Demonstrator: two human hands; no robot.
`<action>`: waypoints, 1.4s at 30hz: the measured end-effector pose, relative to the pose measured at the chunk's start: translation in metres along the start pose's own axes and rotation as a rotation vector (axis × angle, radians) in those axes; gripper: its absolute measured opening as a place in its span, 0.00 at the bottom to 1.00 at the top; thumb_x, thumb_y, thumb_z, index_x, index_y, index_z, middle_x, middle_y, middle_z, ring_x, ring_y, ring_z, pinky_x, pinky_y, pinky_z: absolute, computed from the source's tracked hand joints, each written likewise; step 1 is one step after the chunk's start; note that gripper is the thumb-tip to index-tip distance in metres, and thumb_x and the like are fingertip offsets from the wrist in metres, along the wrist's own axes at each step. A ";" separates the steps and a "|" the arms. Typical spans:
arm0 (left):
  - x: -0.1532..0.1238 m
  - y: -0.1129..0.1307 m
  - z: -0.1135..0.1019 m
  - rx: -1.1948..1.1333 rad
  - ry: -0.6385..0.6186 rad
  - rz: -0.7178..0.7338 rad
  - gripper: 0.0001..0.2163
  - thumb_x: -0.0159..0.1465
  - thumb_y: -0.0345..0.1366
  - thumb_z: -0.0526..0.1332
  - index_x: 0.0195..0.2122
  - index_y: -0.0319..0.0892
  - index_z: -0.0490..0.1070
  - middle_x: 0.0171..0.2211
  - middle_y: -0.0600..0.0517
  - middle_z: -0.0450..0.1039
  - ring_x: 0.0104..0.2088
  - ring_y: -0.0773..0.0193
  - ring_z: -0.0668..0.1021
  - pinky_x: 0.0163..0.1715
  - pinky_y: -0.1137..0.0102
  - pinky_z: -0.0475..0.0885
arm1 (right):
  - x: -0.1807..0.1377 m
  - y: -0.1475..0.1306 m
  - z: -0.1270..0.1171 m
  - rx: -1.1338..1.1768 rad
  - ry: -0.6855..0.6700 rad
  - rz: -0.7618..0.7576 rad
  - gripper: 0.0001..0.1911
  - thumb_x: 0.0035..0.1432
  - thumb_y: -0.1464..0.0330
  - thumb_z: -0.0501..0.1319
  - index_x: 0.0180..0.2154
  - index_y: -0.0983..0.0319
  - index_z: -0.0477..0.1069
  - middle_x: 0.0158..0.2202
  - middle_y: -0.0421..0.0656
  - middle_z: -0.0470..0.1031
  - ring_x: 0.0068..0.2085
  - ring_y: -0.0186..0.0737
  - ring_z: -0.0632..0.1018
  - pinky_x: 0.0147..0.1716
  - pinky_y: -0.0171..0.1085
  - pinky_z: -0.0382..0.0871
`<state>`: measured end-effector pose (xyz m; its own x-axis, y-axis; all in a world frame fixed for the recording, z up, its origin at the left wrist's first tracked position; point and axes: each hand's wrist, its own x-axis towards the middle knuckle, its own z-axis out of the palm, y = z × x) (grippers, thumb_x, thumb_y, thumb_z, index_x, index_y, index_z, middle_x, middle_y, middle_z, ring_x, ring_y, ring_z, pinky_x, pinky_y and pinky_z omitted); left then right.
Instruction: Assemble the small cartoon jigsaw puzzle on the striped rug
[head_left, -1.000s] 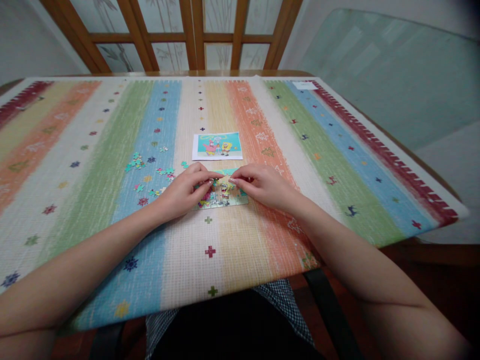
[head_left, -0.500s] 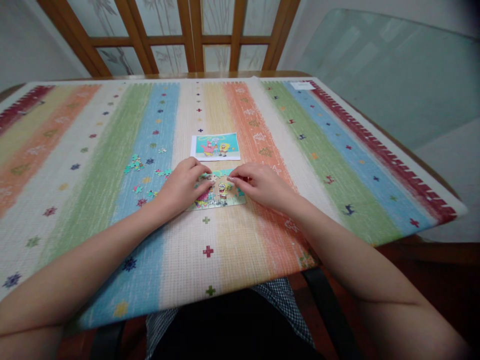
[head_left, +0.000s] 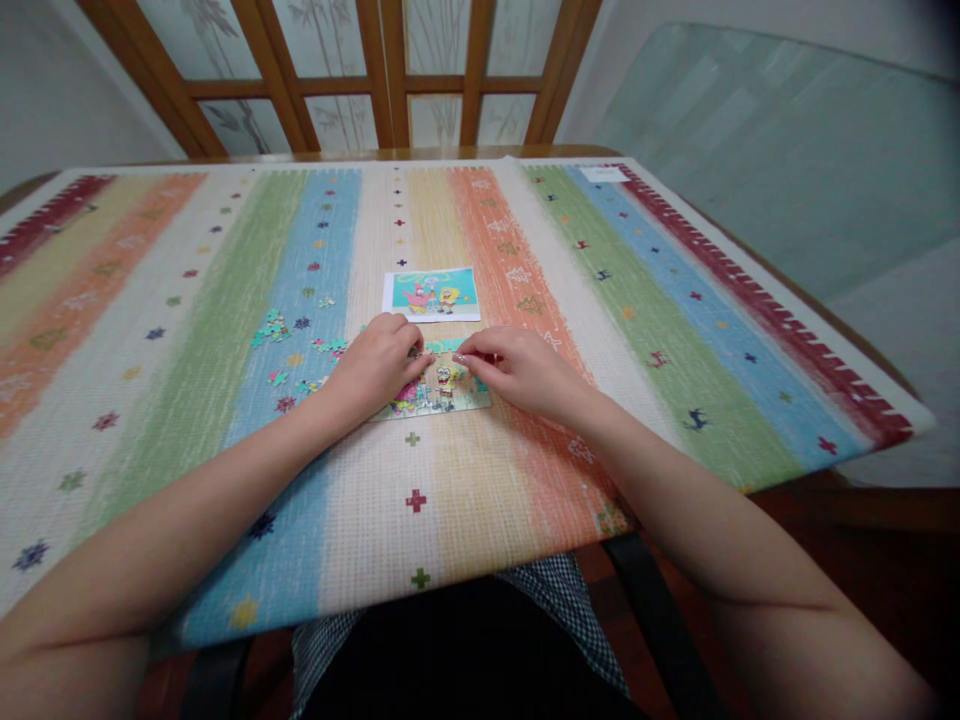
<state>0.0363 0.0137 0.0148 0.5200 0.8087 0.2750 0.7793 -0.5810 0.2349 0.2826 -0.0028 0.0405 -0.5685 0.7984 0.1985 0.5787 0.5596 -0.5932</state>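
A partly filled jigsaw puzzle [head_left: 466,398] lies flat in front of me, with a yellow cartoon figure on its right half and a bare patch in its upper middle. My left hand [head_left: 381,360] rests over the puzzle's left side, fingers bent and thumb drawn in towards them; whatever they hold is hidden. Over the upper right part, my right hand [head_left: 517,365] is closed in a pinch, its fingertips at the bare patch. Anything between those fingertips is too small to make out. Just beyond both hands lies a printed reference picture [head_left: 433,292] of the cartoon figures.
Loose puzzle pieces [head_left: 271,328] lie in a small heap on the left, with more pieces [head_left: 279,377] scattered nearer the left forearm. A striped tablecloth [head_left: 600,380] covers the table. A white label [head_left: 603,174] is at the far right, and wood-framed panels [head_left: 341,80] stand behind.
My left fingers have drawn closer together, and the thumb has shifted slightly right and up over the puzzle. The right fingertips have moved slightly left. The view has tilted a little.
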 end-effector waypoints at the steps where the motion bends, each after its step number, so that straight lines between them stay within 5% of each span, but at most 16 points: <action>1: 0.001 0.000 0.001 0.017 0.006 0.015 0.07 0.71 0.38 0.65 0.38 0.40 0.76 0.38 0.44 0.77 0.44 0.53 0.76 0.47 0.61 0.72 | 0.000 0.000 0.000 0.002 0.000 0.001 0.11 0.73 0.66 0.60 0.38 0.61 0.79 0.36 0.45 0.80 0.37 0.41 0.76 0.38 0.38 0.62; 11: 0.002 0.000 -0.008 0.137 0.044 0.056 0.12 0.73 0.34 0.56 0.34 0.41 0.76 0.35 0.43 0.77 0.40 0.53 0.77 0.46 0.59 0.73 | 0.000 0.002 0.002 0.022 0.020 0.013 0.10 0.72 0.67 0.61 0.39 0.62 0.80 0.36 0.45 0.81 0.36 0.39 0.76 0.37 0.37 0.62; 21: -0.018 0.020 -0.011 -0.246 0.049 -0.146 0.09 0.70 0.39 0.63 0.34 0.43 0.78 0.40 0.48 0.76 0.46 0.54 0.75 0.51 0.56 0.70 | 0.001 0.005 0.003 -0.042 -0.078 -0.009 0.10 0.71 0.70 0.61 0.42 0.62 0.82 0.38 0.47 0.83 0.39 0.43 0.78 0.41 0.39 0.65; 28: -0.017 0.022 0.002 -0.209 0.099 -0.196 0.10 0.71 0.39 0.62 0.33 0.43 0.76 0.41 0.48 0.73 0.47 0.53 0.71 0.50 0.56 0.69 | 0.000 0.000 0.004 -0.138 -0.198 -0.148 0.11 0.72 0.68 0.62 0.41 0.61 0.84 0.37 0.49 0.81 0.42 0.48 0.77 0.45 0.44 0.66; 42: -0.018 0.028 0.003 -0.053 0.108 -0.153 0.08 0.70 0.38 0.62 0.33 0.44 0.73 0.41 0.47 0.72 0.46 0.52 0.69 0.47 0.57 0.67 | -0.003 -0.002 0.003 -0.224 -0.235 -0.168 0.12 0.73 0.69 0.61 0.46 0.61 0.85 0.41 0.48 0.81 0.43 0.46 0.77 0.46 0.43 0.66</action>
<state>0.0497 -0.0168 0.0133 0.3541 0.8751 0.3300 0.8253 -0.4583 0.3299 0.2817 -0.0067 0.0389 -0.7704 0.6327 0.0781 0.5648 0.7342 -0.3767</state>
